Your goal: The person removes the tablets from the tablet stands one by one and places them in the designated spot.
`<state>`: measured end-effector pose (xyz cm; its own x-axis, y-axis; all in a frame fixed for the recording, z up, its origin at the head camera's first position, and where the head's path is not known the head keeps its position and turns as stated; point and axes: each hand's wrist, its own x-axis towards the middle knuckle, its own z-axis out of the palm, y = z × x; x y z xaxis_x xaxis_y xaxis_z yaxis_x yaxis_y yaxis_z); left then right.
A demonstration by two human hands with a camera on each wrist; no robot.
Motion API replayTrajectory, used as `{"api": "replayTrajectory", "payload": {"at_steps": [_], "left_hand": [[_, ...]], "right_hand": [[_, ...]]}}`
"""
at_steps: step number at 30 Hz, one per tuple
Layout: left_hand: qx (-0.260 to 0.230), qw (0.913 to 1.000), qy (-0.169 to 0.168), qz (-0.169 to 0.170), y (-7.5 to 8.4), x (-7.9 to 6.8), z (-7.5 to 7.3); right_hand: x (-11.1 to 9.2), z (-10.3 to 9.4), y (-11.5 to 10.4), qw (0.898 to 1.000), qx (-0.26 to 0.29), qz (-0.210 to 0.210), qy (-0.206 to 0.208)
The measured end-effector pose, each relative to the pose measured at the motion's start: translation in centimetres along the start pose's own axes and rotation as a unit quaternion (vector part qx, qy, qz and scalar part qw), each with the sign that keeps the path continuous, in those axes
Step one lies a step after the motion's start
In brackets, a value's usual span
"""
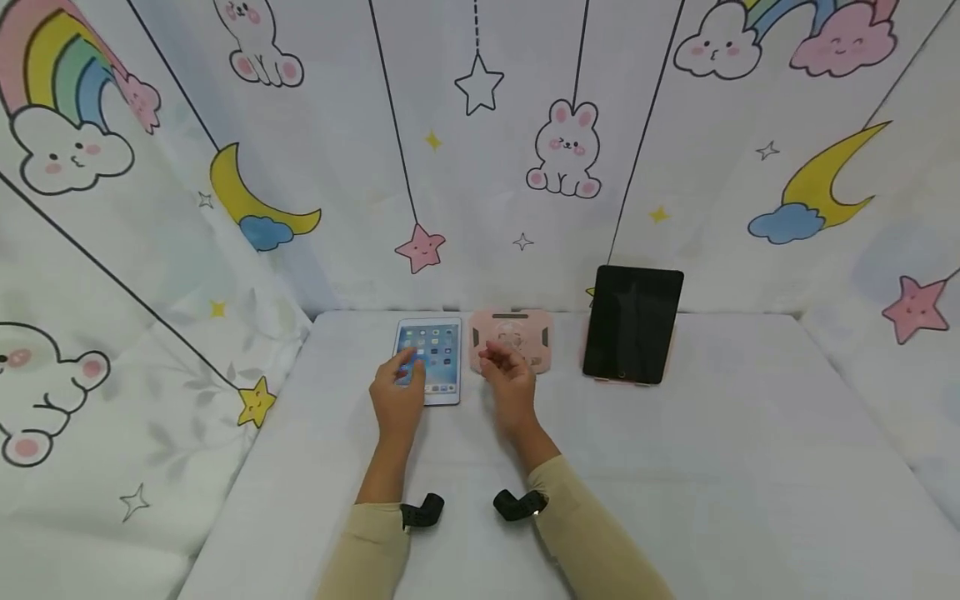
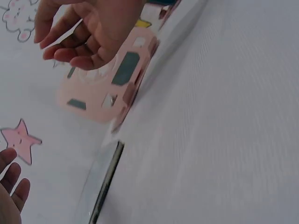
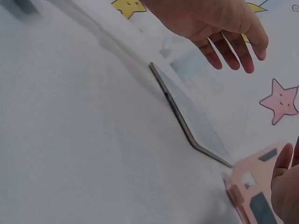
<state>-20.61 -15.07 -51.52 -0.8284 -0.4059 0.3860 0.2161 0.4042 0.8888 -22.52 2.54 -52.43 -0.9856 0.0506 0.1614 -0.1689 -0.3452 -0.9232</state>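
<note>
A white tablet (image 1: 447, 367) with a lit screen of app icons lies on the white table. Above it hovers my left hand (image 1: 399, 396), fingers loosely bent and thumb apart, with nothing held. Beside the tablet is a pink tablet case (image 1: 542, 333) with dark corner pads. My right hand (image 1: 512, 387) hangs in front of that case, its fingers loosely curled around nothing. In the left wrist view the tablet's edge (image 2: 106, 183) shows near the left fingers (image 2: 21, 191). From the right wrist, the case (image 3: 252, 179) appears beside the right hand (image 3: 286, 193).
A black tablet (image 1: 633, 325) with a dark screen rests on a pink item at the right, mostly hidden beneath it. Behind the table (image 1: 720, 467) hangs a white curtain (image 1: 487, 183) printed with moons, stars and rabbits. Both wrists carry black camera mounts (image 1: 519, 505).
</note>
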Motion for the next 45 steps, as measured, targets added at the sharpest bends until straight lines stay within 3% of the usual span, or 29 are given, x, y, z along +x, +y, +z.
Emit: {"api": "replayTrajectory", "payload": {"at_steps": [7, 16, 24, 33, 45], "left_hand": [[-0.057, 0.9949, -0.067, 0.048, 4.1, 0.2, 5.2], [-0.11, 0.9868, -0.115, 0.029, 7.8, -1.2, 11.4], [-0.149, 0.9766, -0.153, 0.025, 10.1, -1.9, 15.9], [-0.176, 0.9692, -0.172, 0.012, 11.4, -2.7, 19.7], [-0.167, 0.9663, -0.192, -0.039, 9.7, -4.9, 22.6]], "right_hand": [[1.5, -3.2, -3.1, 0.995, -0.025, -0.092, 0.028], [2.1, -6.9, -6.7, 0.99, -0.021, -0.117, 0.073], [3.0, -10.8, -9.3, 0.981, -0.037, -0.148, 0.123], [3.6, -15.4, -10.9, 0.973, -0.032, -0.153, 0.172], [2.6, -21.4, -9.8, 0.962, -0.035, -0.087, 0.258]]}}
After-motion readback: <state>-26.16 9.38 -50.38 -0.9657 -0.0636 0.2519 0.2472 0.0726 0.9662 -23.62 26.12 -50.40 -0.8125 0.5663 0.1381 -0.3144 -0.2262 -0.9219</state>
